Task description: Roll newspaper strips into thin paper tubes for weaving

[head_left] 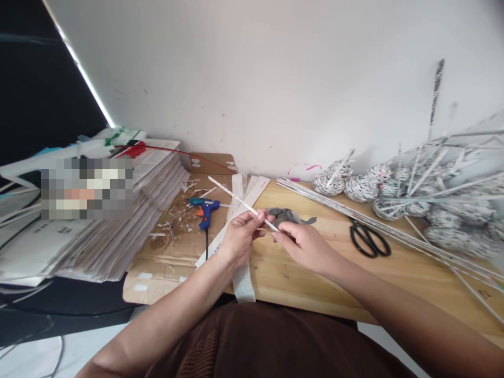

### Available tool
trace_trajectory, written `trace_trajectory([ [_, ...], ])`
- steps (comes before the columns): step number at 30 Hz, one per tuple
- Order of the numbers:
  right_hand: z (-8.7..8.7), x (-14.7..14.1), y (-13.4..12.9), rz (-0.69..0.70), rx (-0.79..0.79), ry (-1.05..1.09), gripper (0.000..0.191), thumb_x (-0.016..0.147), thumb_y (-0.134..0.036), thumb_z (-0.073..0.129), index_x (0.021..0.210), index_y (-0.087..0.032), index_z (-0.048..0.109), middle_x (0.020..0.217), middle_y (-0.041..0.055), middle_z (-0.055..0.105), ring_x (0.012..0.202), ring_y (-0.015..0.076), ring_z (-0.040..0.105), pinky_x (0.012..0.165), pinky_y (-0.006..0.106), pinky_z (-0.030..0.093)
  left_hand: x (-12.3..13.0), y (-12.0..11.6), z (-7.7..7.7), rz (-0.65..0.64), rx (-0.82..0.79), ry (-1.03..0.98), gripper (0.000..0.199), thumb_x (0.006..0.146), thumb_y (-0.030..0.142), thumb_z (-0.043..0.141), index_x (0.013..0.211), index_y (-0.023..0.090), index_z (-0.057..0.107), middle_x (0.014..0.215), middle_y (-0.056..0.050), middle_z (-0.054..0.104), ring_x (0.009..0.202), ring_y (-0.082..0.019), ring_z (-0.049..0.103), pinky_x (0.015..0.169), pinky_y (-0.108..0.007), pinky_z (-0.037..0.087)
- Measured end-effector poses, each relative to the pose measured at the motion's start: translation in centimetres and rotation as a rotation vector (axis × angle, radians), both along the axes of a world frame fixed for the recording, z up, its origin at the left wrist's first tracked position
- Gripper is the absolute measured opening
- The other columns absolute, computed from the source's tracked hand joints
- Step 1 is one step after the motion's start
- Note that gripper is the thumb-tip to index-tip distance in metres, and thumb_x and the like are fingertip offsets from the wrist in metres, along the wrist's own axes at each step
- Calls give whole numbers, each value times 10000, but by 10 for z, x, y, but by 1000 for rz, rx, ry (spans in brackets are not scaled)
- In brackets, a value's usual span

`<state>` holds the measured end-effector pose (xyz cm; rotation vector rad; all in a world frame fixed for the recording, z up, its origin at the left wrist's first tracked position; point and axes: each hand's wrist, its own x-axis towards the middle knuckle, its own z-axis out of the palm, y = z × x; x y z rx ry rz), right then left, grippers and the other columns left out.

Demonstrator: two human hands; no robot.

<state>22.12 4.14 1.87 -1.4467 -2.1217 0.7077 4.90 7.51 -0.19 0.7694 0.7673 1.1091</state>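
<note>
A thin white rolled paper stick [232, 196] slants over the table, its far end pointing up and left. My left hand [241, 236] is closed on the middle part of it, with the thumb on top. Close beside, my right hand [301, 244] pinches its lower right end between thumb and fingers. Beneath and behind my hands lie long white paper strips [255, 190], some fanned out, one hanging toward the table's front edge. A crumpled grey cloth [284, 216] rests just behind my right hand.
A blue glue gun [208, 210] lies on brown cardboard [151, 261] with paper scraps. Stacked paper [129, 226] stands left. Black scissors [369, 241], long paper sticks [354, 212] and woven paper balls [333, 178] are to the right. A wall rises behind.
</note>
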Motion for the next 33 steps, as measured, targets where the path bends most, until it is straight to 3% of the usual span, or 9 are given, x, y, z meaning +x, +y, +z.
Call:
trace_trajectory([
  [4,-2,4,-2,35,47,-10,310,967,-377,432,738,-193,535,613,-19,530,576,115,488,579,251,309,-1,0,4,-9,-7,-6,297,720,342,782,886,104,722,839,-90,723,606,-55,541,488,-139,364],
  [9,-2,10,0,50,-252,85,384,975,-464,371,790,-198,577,511,-44,465,466,108,428,495,236,296,-5,3,7,21,-37,-14,320,710,337,790,910,99,713,875,-99,724,610,-52,558,484,-127,371],
  [14,-2,14,1,69,-99,4,353,964,-409,433,754,-186,608,596,-19,556,552,111,497,568,243,330,-11,10,7,94,-61,-1,339,723,359,773,942,115,686,852,-93,731,601,-71,604,461,-134,368],
  [21,-2,14,-3,64,-58,-20,314,957,-383,461,759,-189,607,616,-11,597,557,122,527,565,252,318,-12,13,10,110,-38,21,309,746,367,744,909,114,670,873,-102,733,593,-75,594,448,-148,342],
  [25,0,15,-5,39,1,-72,305,959,-368,456,766,-192,614,611,-3,590,552,129,515,558,261,296,-13,12,10,74,-21,68,327,759,399,729,913,116,674,881,-104,731,603,-77,587,447,-151,334],
  [30,-3,13,-4,47,-58,3,374,992,-383,372,820,-194,644,627,4,597,575,131,535,594,256,345,-9,7,7,29,-20,56,353,762,428,723,946,133,663,900,-93,733,593,-71,585,467,-153,370],
  [33,-5,9,-4,41,32,-11,340,968,-406,424,785,-184,605,693,22,605,640,143,546,626,267,355,-5,2,5,-38,-25,73,345,757,409,736,935,122,663,882,-95,732,594,-74,600,494,-155,410],
])
